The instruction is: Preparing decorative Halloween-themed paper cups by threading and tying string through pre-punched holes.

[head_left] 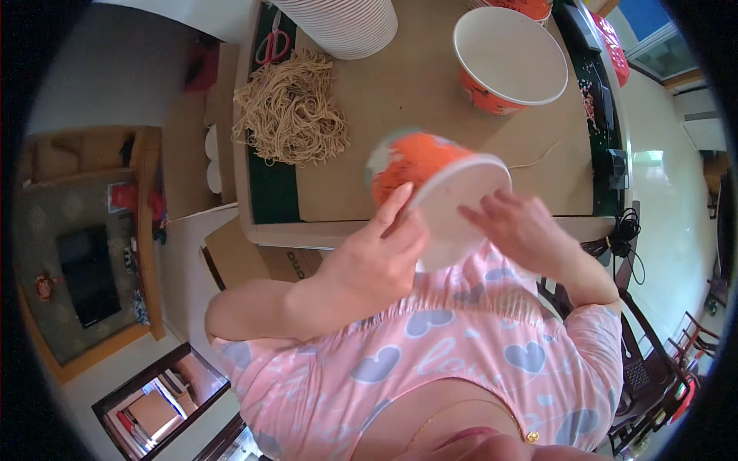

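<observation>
My left hand (384,257) grips an orange-printed paper tub (423,157) by its side, close to the rim. The tub is tilted, so its white inside faces me and its base points away to the left. In front of the opening is my right hand (530,230), its fingers stretched out toward the white inside. Motion blurs the fingertips a little, and I cannot make out anything held in them. A second paper tub (509,58), white inside and orange outside, stands on the table at the upper right. A thin piece of string (536,157) lies beyond my right hand.
A heap of tan string (296,111) lies at the table's left, with red-handled scissors (274,44) just beyond it. A tall stack of white paper tubs (342,23) stands at the back. Black cables (624,234) hang at the table's right corner. Cardboard boxes (254,257) sit beside the table's left.
</observation>
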Tool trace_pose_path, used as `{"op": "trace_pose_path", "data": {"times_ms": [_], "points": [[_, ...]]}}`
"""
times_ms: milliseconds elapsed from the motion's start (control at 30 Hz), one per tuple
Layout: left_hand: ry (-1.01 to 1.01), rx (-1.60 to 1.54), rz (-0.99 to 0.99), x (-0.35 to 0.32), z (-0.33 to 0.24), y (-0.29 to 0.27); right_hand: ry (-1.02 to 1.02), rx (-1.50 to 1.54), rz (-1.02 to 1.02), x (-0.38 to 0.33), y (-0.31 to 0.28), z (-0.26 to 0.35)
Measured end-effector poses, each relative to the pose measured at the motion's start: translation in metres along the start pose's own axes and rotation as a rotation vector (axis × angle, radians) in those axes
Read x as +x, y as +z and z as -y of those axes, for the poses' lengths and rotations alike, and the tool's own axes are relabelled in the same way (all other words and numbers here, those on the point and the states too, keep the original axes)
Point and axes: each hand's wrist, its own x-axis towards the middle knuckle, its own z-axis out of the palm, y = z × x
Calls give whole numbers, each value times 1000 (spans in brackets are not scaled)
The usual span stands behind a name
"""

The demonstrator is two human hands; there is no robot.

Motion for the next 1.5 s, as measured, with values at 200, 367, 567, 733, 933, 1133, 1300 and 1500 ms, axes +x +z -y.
{"op": "trace_pose_path", "data": {"times_ms": [200, 367, 567, 733, 933, 1133, 1300, 1500], "points": [[-150, -423, -393, 21, 17, 19, -112, -49, 18, -4, 44, 18], [-138, -888, -485, 39, 24, 47, -64, 16, 41, -3, 49, 18], [-277, -1114, -642, 70, 14, 52, -67, 16, -16, -5, 62, 17], [-270, -1198, -636, 72, 22, 58, 120, 105, -50, 1, 62, 20], [-293, -1171, -653, 74, 16, 59, -39, 32, -167, 1, 78, 6], [-307, -1169, -624, 71, 12, 57, 43, 204, 44, -1, 69, 9], [-284, -1086, -606, 72, 2, 56, 168, 499, -139, 6, 75, 9], [-286, -1110, -633, 83, 0, 52, 207, 756, -199, 11, 70, 5]]}}
